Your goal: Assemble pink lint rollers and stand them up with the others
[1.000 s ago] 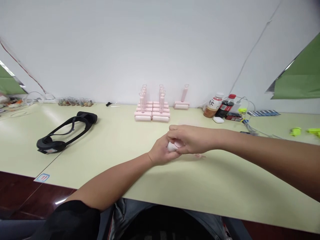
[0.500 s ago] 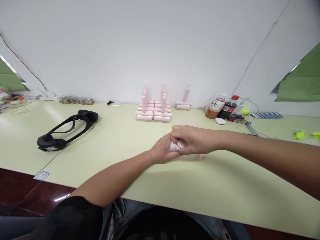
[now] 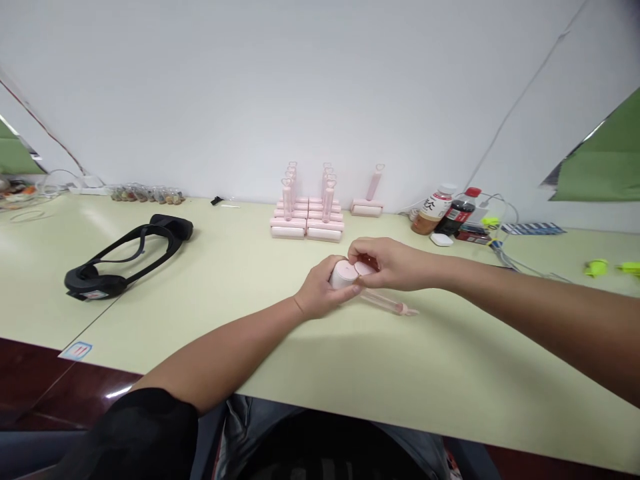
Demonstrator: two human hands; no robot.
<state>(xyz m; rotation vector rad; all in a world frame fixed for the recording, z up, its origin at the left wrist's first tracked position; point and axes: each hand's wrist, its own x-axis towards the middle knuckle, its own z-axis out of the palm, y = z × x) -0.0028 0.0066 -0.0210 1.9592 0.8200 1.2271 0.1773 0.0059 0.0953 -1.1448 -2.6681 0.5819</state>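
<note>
My left hand (image 3: 323,290) is wrapped round the white roll of a pink lint roller (image 3: 345,272), whose round end faces up. At the other side of that end, my right hand (image 3: 387,263) pinches a pink rounded part with thumb and fingers. Exactly what its fingertips grip is partly hidden behind them. The roller's clear pink handle (image 3: 383,301) sticks out to the right below my right hand, its tip just above or on the table; I cannot tell which.
Several pink lint rollers (image 3: 306,227) stand in two columns by the wall, with one more (image 3: 367,208) to their right. Two drink bottles (image 3: 434,210), a small white case (image 3: 441,239) and cables lie at the right. A black headset (image 3: 130,257) lies at the left.
My right hand has moved slightly up and right, so more of the roll's end and the handle shows. My left hand keeps its hold.
</note>
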